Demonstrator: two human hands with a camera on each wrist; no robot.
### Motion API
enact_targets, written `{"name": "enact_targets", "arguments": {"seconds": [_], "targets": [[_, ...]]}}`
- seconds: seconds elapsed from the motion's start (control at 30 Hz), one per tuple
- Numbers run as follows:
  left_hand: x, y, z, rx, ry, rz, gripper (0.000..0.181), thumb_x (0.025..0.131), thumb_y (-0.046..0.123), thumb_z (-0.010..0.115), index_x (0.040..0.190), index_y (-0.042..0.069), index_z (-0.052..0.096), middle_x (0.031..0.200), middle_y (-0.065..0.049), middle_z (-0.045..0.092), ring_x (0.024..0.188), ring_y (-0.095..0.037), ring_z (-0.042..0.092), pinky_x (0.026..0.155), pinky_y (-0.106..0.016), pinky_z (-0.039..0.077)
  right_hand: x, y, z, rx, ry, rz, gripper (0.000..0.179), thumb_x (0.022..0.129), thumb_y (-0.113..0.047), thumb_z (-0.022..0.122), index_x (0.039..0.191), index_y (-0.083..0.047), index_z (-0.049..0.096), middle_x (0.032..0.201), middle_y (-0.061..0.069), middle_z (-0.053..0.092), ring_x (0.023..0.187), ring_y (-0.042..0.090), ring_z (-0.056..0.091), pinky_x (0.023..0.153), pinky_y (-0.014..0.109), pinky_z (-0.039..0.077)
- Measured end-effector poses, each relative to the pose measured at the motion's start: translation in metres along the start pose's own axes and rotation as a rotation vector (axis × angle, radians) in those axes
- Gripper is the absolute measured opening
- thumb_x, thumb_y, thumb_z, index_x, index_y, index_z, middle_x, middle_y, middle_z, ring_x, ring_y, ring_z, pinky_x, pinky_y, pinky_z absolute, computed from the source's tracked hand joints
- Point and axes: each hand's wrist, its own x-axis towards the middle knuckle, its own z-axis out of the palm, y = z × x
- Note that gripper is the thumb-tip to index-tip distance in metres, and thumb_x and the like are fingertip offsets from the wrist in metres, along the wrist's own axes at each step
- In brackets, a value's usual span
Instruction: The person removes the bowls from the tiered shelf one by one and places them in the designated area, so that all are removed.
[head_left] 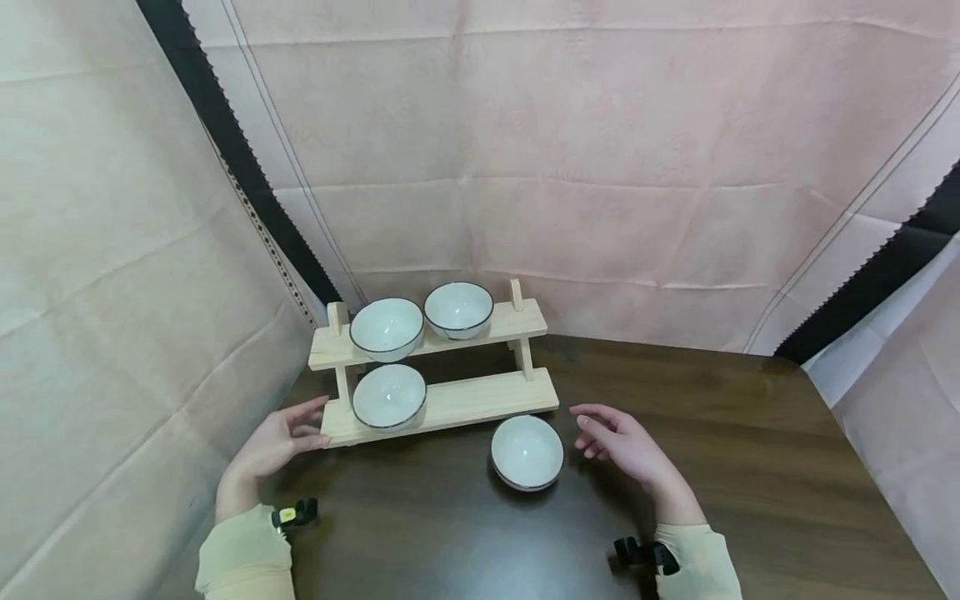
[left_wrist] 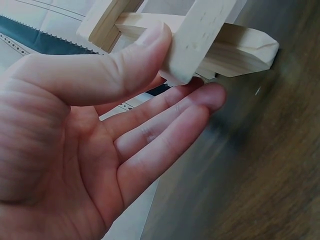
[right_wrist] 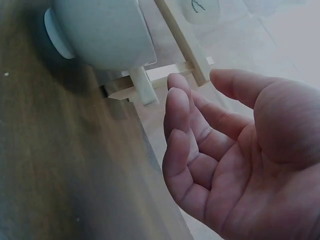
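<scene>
Left hand pinching left end of rack; right hand hovering empty, fingers loosely curled. Three bowls sitting racked; near bowl sitting on table.

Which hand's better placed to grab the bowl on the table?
Right, most likely: the right hand is empty and beside that bowl, while the left hand holds the rack by one end.

On the dark brown counter stand a pale two-tier wooden rack, bearing two bowls above and one below, and a separate white bowl.
</scene>
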Motion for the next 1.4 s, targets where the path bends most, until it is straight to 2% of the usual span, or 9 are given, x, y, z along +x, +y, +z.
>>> {"name": "enact_targets", "arguments": {"seconds": [0.13,0.5,0.63,0.77,0.93,1.07,1.2,1.27,1.4], "targets": [[0.001,-0.001,0.001,0.000,0.004,-0.003,0.078,0.096,0.026,0.083,0.160,0.002,0.046,0.144,-0.029,0.061,0.119,-0.039,0.069,0.104,-0.061,0.053,-0.001,-0.006,0.000,-0.002,-0.006,-0.013,0.045,0.112,-0.030,0.060,0.147,-0.002,0.060,0.098,0.013,0.074,0.088,0.029,0.070,0.081,0.041,0.058],[-0.002,0.000,-0.002,0.009,-0.008,0.015,0.078,0.095,0.024,0.083,0.160,0.001,0.046,0.144,-0.028,0.061,0.117,-0.037,0.070,0.101,-0.056,0.056,-0.009,-0.015,0.002,-0.003,-0.023,-0.026,0.046,0.112,-0.031,0.060,0.145,0.000,0.062,0.099,0.013,0.075,0.089,0.027,0.071,0.083,0.042,0.058],[-0.001,0.000,-0.003,0.010,-0.013,0.027,0.077,0.096,0.025,0.083,0.160,0.002,0.046,0.143,-0.027,0.062,0.117,-0.037,0.070,0.100,-0.049,0.056,-0.009,-0.018,0.004,-0.006,-0.024,-0.042,0.043,0.112,-0.031,0.060,0.144,-0.002,0.063,0.099,0.013,0.075,0.089,0.027,0.070,0.083,0.042,0.058],[-0.002,0.000,-0.003,0.017,-0.008,0.018,0.077,0.096,0.024,0.083,0.160,0.002,0.046,0.142,-0.027,0.063,0.116,-0.036,0.071,0.096,-0.041,0.056,-0.007,-0.023,0.008,-0.021,-0.059,-0.058,0.044,0.112,-0.030,0.059,0.145,-0.002,0.063,0.100,0.012,0.075,0.089,0.027,0.070,0.084,0.045,0.059],[-0.001,0.001,-0.003,0.011,-0.020,0.021,0.078,0.096,0.026,0.082,0.161,0.002,0.045,0.144,-0.027,0.062,0.118,-0.036,0.070,0.097,-0.041,0.056,-0.002,-0.033,0.014,-0.039,-0.061,-0.056,0.043,0.111,-0.030,0.061,0.144,-0.003,0.064,0.100,0.010,0.076,0.088,0.027,0.069,0.086,0.051,0.058],[0.000,0.002,-0.002,0.009,-0.017,0.016,0.078,0.096,0.026,0.083,0.161,0.003,0.046,0.144,-0.027,0.062,0.118,-0.037,0.070,0.100,-0.049,0.057,0.005,-0.047,0.023,-0.063,-0.086,-0.102,0.040,0.111,-0.027,0.062,0.143,-0.004,0.065,0.101,0.009,0.075,0.087,0.027,0.068,0.085,0.053,0.058],[0.001,0.002,-0.002,0.010,-0.014,-0.001,0.079,0.096,0.027,0.083,0.161,0.003,0.046,0.145,-0.028,0.061,0.119,-0.038,0.070,0.102,-0.058,0.055,0.014,-0.061,0.040,-0.121,-0.134,-0.185,0.037,0.111,-0.025,0.061,0.141,-0.004,0.065,0.102,0.010,0.075,0.084,0.027,0.071,0.078,0.047,0.059],[0.001,0.001,-0.001,0.008,-0.017,-0.010,0.079,0.096,0.028,0.083,0.161,0.004,0.046,0.146,-0.028,0.060,0.120,-0.039,0.069,0.103,-0.060,0.054,0.019,-0.068,0.050,-0.151,-0.152,-0.222,0.036,0.111,-0.024,0.061,0.141,-0.005,0.066,0.102,0.009,0.076,0.082,0.027,0.072,0.074,0.042,0.058],[0.000,0.000,-0.002,0.009,-0.018,-0.015,0.081,0.095,0.028,0.084,0.162,0.004,0.045,0.146,-0.028,0.060,0.120,-0.039,0.069,0.103,-0.060,0.054,0.027,-0.080,0.071,-0.183,-0.193,-0.268,0.033,0.110,-0.019,0.061,0.139,-0.004,0.068,0.101,0.010,0.077,0.079,0.027,0.074,0.076,0.040,0.059]]}}
